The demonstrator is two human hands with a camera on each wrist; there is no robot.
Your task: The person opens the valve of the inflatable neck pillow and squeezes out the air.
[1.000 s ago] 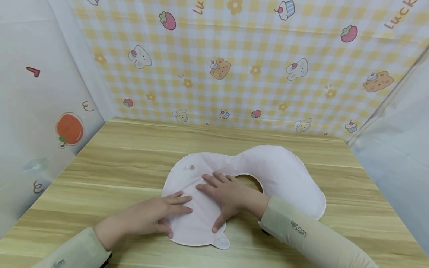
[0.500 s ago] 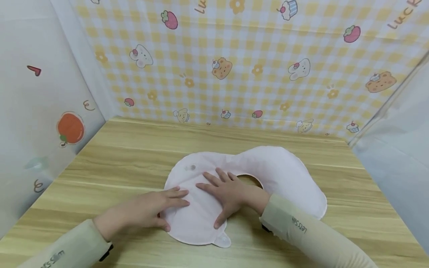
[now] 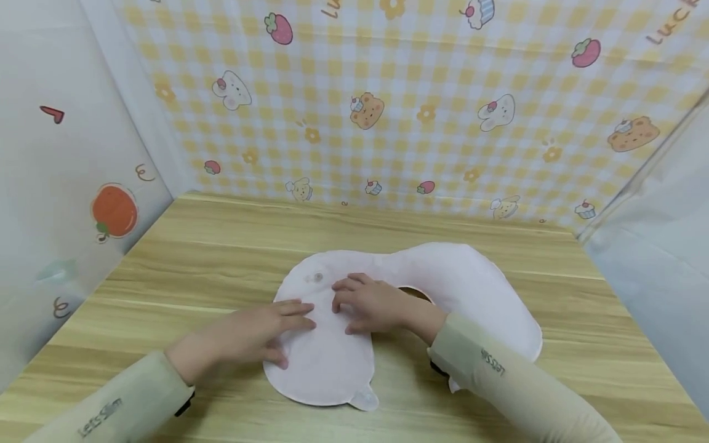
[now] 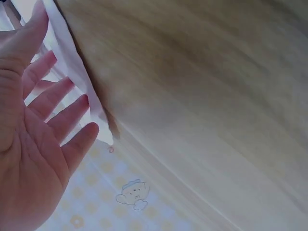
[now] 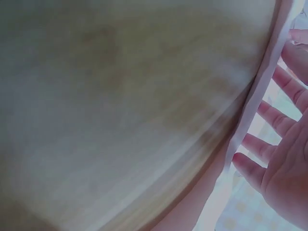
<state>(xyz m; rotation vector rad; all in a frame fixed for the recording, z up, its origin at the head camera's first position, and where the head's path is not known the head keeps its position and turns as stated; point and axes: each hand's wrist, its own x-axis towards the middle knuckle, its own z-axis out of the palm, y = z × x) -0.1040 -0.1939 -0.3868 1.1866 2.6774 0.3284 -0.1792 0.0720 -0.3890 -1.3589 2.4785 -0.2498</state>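
**Two hands on a pale bib in the middle of the wooden surface**

The wooden surface [image 3: 221, 246] fills the lower part of the head view, closed in by a yellow checked backdrop [image 3: 421, 92] behind and pale side panels left and right. There is open room on every side of the cloth, most of it toward the back and the left.

The pink bib [image 3: 471, 289] lies flat near the front centre. Its long axis runs from the near left lobe up to the far right lobe, with the neck opening between them, partly hidden by the right wrist.

The left hand [image 3: 260, 335] rests with straight, relaxed fingers on the left edge of the near lobe, grasping nothing. The right hand [image 3: 371, 304] sits just beside it on the same lobe, fingers curled inward on the cloth; whether they pinch the fabric I cannot tell.

A small snap [image 3: 317, 277] shows just beyond the right fingertips, and a rounded tab [image 3: 364, 400] juts from the bib's near edge.
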